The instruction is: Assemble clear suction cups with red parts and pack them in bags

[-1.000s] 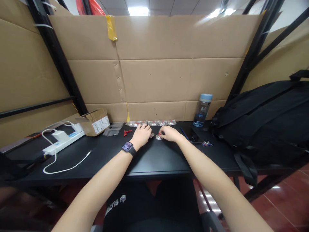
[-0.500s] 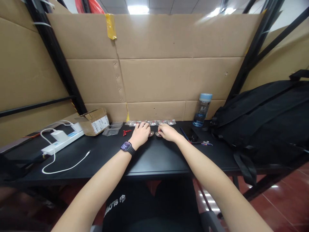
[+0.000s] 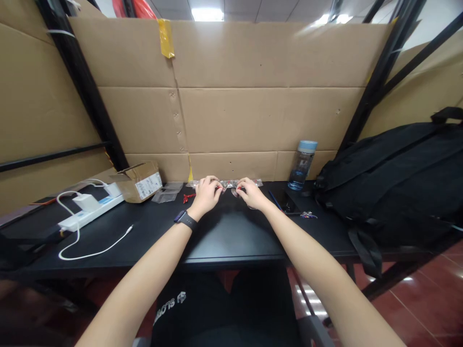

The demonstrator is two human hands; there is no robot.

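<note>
My left hand [image 3: 207,193], with a dark watch [image 3: 185,220] on its wrist, pinches a small shiny metal disc [image 3: 224,190] with a bit of red on it. Across a narrow gap, my right hand [image 3: 249,193] has its fingers closed on a similar metal disc [image 3: 234,193], also with red by the fingertips. Both discs are lifted and tilted, and the fingers partly cover them. Right behind the hands, a row of clear packets [image 3: 230,183] with shiny round pieces lies along the cardboard wall. A small bundle of red cord [image 3: 188,198] rests left of my left hand.
At left are flat clear bags [image 3: 168,192], an open cardboard box [image 3: 140,182] and a white power strip [image 3: 90,213] with a white cable. On the right stand a water bottle [image 3: 302,165], a dark phone [image 3: 287,201], a keychain [image 3: 308,215] and a black backpack [image 3: 394,188].
Both hands have raised and tilted the discs up from the table. My left hand has turned and shifted slightly left, its thumb now showing.
</note>
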